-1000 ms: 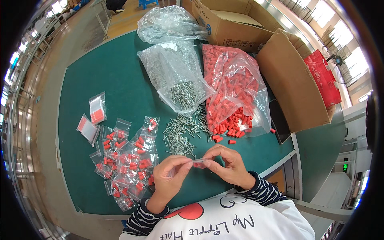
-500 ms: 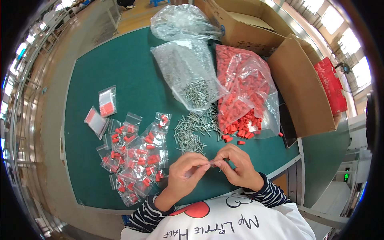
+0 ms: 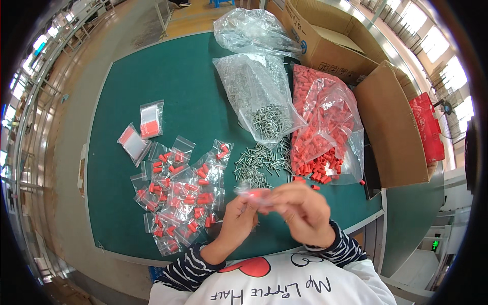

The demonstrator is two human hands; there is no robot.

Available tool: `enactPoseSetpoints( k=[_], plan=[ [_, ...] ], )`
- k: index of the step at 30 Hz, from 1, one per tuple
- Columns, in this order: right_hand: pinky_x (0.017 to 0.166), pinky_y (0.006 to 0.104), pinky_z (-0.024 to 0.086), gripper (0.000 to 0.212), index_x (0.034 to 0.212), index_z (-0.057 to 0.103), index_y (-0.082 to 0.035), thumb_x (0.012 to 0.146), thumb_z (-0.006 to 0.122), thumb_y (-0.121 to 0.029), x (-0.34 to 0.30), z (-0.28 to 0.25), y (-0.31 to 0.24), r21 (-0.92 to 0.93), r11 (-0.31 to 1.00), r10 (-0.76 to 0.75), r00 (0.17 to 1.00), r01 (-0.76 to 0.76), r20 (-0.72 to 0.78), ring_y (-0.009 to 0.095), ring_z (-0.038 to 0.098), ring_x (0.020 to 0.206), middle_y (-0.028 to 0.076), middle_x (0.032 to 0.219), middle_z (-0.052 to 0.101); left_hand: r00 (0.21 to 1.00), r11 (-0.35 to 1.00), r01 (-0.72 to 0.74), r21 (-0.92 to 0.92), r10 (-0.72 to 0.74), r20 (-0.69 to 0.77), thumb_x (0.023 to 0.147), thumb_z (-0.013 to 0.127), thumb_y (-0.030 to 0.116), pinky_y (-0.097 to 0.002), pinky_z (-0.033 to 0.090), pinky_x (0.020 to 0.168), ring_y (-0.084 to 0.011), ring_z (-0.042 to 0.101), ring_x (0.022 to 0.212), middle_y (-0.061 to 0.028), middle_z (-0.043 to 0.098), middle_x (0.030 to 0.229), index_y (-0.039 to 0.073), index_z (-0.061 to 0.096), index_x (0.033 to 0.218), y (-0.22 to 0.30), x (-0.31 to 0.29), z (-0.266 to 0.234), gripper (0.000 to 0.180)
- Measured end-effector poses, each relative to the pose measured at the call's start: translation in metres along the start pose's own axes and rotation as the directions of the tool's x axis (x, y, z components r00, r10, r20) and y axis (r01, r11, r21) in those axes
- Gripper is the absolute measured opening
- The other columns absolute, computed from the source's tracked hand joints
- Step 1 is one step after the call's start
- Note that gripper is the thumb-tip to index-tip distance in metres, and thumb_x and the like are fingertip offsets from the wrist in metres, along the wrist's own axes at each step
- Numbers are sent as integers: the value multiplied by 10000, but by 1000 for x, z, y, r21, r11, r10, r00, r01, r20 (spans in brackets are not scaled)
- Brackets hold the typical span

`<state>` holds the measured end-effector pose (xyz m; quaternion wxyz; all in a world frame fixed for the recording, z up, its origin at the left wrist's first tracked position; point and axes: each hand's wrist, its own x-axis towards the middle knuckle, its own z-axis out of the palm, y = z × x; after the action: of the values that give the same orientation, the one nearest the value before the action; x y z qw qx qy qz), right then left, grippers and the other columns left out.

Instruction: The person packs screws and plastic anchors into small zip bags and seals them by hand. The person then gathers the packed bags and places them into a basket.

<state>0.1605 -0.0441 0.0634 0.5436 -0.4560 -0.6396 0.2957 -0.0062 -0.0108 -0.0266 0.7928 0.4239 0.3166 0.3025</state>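
Observation:
Close to the table's near edge, my left hand (image 3: 237,221) pinches a small clear zip bag (image 3: 255,195), blurred, with something red showing at it. My right hand (image 3: 308,215) is smeared by motion; its thumb and fingers are pressed together at the bag's right side. Left of my hands lies a pile of small clear bags (image 3: 179,195) holding red sleeves and metal pieces. Just beyond my hands is a loose heap of grey metal screws or pins (image 3: 262,161). Loose red sleeves (image 3: 325,168) spill from a large clear bag (image 3: 325,109) on the right.
Two packs of flat bags (image 3: 151,120) lie at the left on the green table (image 3: 152,71). A large clear bag of metal pieces (image 3: 259,96) lies mid-table, with a crumpled plastic bag (image 3: 254,30) behind. Open cardboard boxes (image 3: 389,127) line the right side.
The small bag has come up and left between my hands, now showing red. My right hand has turned and blurred. The whole view has shifted, with the table things further right.

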Motion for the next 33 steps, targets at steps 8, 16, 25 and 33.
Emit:
enactPoseSetpoints(
  k=[8, 16, 25, 33],
  plan=[
    [660, 342, 500, 235, 1028, 656, 0, 808, 735, -18, -5, -2, 15, -214, 952, 245, 964, -219, 102, 244, 627, 784, 123, 919, 627, 963, 949, -255, 183, 266, -37, 1077, 375, 258, -206, 471, 624, -88, 583, 725, -120, 527, 1364, 16, 533, 1337, 16, -6, 13, 388],
    [660, 388, 495, 222, 990, 638, 6, 801, 725, -71, -34, 15, 38, -305, 951, 97, 985, -49, 141, 305, 615, 804, 131, 875, 606, 864, 781, -503, 371, 456, 213, 1075, 380, 265, -172, 403, 534, -40, 512, 719, -145, 467, 1426, 3, 524, 1350, 7, -1, 15, 406],
    [616, 284, 519, 184, 1073, 601, 2, 900, 662, -12, -36, 7, 25, -91, 915, 393, 919, -392, -2, 170, 679, 740, 117, 901, 672, 992, 971, -126, 202, 128, 5, 1062, 443, 272, -209, 498, 563, -86, 601, 766, -116, 612, 1198, 0, 548, 1327, 10, -5, 16, 394],
    [670, 256, 494, 158, 1005, 624, 1, 871, 701, -34, -37, -2, 36, -85, 930, 337, 920, -359, -201, 119, 629, 747, 64, 857, 678, 951, 846, -285, 450, 309, 21, 1039, 506, 310, -210, 520, 566, -90, 634, 703, -84, 701, 991, -10, 630, 1227, 4, 8, 10, 391]
  ],
)
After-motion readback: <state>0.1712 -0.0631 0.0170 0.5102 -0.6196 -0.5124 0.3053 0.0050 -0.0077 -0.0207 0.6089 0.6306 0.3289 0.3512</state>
